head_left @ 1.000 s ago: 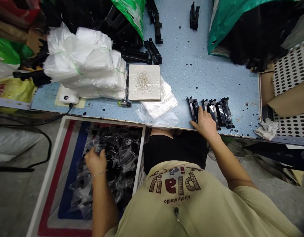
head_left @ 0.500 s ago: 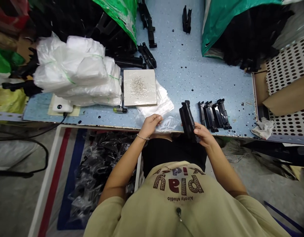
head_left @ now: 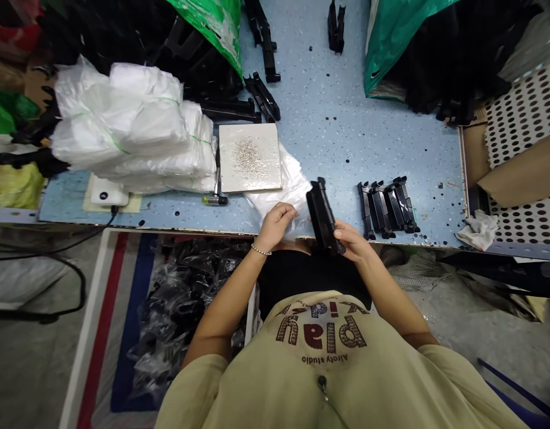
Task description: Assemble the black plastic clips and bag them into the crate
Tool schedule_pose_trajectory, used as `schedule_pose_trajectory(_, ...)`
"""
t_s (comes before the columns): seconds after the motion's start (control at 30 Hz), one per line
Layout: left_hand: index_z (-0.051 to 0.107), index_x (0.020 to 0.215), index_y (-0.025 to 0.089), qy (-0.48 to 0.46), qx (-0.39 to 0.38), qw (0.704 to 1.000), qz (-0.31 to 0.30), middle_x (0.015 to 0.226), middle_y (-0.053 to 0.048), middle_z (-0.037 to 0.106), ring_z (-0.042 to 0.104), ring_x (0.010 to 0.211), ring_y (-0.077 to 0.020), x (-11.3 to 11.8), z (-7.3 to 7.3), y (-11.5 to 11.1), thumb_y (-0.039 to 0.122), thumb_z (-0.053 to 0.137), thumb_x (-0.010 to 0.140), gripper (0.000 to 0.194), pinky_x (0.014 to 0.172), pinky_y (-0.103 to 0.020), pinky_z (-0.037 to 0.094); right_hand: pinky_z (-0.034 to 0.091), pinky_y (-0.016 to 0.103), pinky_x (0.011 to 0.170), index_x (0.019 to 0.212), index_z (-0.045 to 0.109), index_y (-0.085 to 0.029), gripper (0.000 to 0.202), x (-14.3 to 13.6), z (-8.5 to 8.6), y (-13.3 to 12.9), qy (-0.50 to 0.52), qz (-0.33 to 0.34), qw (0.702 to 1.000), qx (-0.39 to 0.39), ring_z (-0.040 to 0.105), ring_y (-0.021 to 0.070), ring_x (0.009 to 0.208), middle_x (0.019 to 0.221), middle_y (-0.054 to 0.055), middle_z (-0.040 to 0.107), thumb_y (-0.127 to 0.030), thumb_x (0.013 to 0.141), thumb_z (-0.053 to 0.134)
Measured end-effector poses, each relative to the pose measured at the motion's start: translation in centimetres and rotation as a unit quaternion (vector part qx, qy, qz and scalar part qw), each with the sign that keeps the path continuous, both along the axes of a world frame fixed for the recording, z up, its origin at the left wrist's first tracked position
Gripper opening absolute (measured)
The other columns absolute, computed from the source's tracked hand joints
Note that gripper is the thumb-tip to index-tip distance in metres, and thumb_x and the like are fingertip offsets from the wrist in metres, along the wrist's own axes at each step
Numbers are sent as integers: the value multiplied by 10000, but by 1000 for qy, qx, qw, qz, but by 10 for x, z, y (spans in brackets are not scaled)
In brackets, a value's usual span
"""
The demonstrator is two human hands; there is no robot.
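At the table's front edge my left hand (head_left: 277, 225) pinches the edge of a clear plastic bag (head_left: 297, 223). More thin bags (head_left: 290, 170) lie behind it, partly under a square pale block (head_left: 250, 158) with a speckled patch on top. My right hand (head_left: 351, 239) is closed on a long black plastic part (head_left: 322, 214), tilted and lifted over the table edge beside the bag. To the right of that hand, several similar black parts (head_left: 382, 208) lie in a row. Left of the block lies a small hammer (head_left: 215, 199) with a yellow-green end.
Bundled white plastic bags (head_left: 131, 125) are piled on the left. Green sacks (head_left: 373, 53) full of black parts stand at the back, left and right. Below the table, a crate (head_left: 116, 322) holds bagged black parts. A white box (head_left: 108, 192) with a cable sits front left.
My right hand has moved left with the black part, bringing it close to the plastic bag. My left hand keeps its pinch on the bag, nearly in place.
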State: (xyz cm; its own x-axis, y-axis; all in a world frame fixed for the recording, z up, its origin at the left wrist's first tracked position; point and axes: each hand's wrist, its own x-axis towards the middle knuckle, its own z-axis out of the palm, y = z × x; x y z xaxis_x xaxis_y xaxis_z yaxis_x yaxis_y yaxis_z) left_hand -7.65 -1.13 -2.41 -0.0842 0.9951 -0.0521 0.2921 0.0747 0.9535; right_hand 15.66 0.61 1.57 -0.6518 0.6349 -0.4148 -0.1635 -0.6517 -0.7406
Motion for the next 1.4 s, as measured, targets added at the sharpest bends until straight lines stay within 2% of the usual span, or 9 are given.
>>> schedule_pose_trajectory(0.17, 616, 935, 195, 1, 45, 999, 24, 904, -30, 668, 659, 835, -158, -2, 4, -15, 245, 574, 938, 65, 775, -300, 558, 558, 250, 696, 929, 707, -190, 408, -26, -14, 8, 4, -47, 998, -42, 660, 127, 671, 768, -10, 707, -427, 650, 886)
schedule_pose_trajectory(0.3, 695, 964, 202, 188, 137, 971, -56, 1077, -73, 710, 678, 1033, -208, -13, 13, -26, 108, 502, 919, 220, 928, -373, 576, 559, 254, 687, 952, 704, -194, 433, -16, -9, 21, -18, -86, 995, -37, 673, 158, 720, 775, 2, 715, -388, 618, 901)
schedule_pose_trajectory(0.57, 678, 1287, 170, 247, 134, 959, -35, 1287, -108, 698, 690, 1173, -224, -9, 16, -26, 127, 534, 942, 377, 1054, -381, 584, 501, 242, 532, 1155, 613, -168, 568, 31, 7, -29, 86, 60, 984, -145, 628, 167, 703, 836, 51, 686, -569, 770, 727)
schedule_pose_trajectory(0.77, 372, 1592, 208, 253, 263, 926, -96, 1504, -151, 559, 546, 1410, -247, 4, 27, -50, 12, 407, 960, 663, 1168, -436, 515, 405, 164, 416, 1072, 601, -163, 432, 1, -13, -37, 91, 67, 958, -264, 490, 104, 580, 777, 33, 629, -566, 925, 547)
schedule_pose_trajectory(0.97, 252, 1637, 207, 218, 263, 925, -165, 1521, -184, 517, 536, 1418, -272, 29, 38, -76, 96, 467, 983, 697, 1145, -436, 534, 500, 233, 528, 920, 634, -209, 313, -38, -13, -27, -148, -39, 986, 72, 556, 132, 634, 775, 6, 583, -521, 926, 608)
schedule_pose_trajectory(1.07, 433, 1539, 167, 234, 254, 931, -117, 1406, -183, 612, 618, 1318, -272, 27, 45, -78, 184, 576, 972, 585, 1106, -424, 560, 578, 364, 848, 1125, 697, -216, 325, -36, -2, -40, -199, 7, 939, 280, 646, 204, 948, 1040, 69, 664, -470, 951, 592)
schedule_pose_trajectory(1.2, 667, 1247, 241, 248, 170, 954, -5, 1206, -75, 729, 704, 1145, -216, -14, 79, -113, 231, 600, 968, 288, 1038, -363, 584, 569, 416, 937, 1399, 611, -255, 461, -11, 20, -39, -129, 127, 925, 334, 684, 216, 1032, 1198, 82, 708, -483, 1012, 504)
schedule_pose_trajectory(1.27, 701, 1169, 272, 287, 72, 954, 45, 1192, -58, 738, 719, 1105, -246, -58, 95, -151, 357, 623, 946, 251, 997, -396, 596, 544, 442, 978, 1393, 619, -240, 455, 12, 29, -24, -254, 100, 874, 403, 670, 241, 1081, 1260, 112, 689, -473, 1026, 486)
schedule_pose_trajectory(1.4, 720, 911, 291, 410, -190, 878, 156, 881, -51, 777, 748, 763, -332, -148, 90, -234, 556, 553, 839, 322, 643, -473, 619, 462, 586, 984, 1450, 528, -74, 612, 62, 32, 10, -634, 9, 617, 466, 540, 414, 1210, 1358, 283, 556, -465, 980, 544)
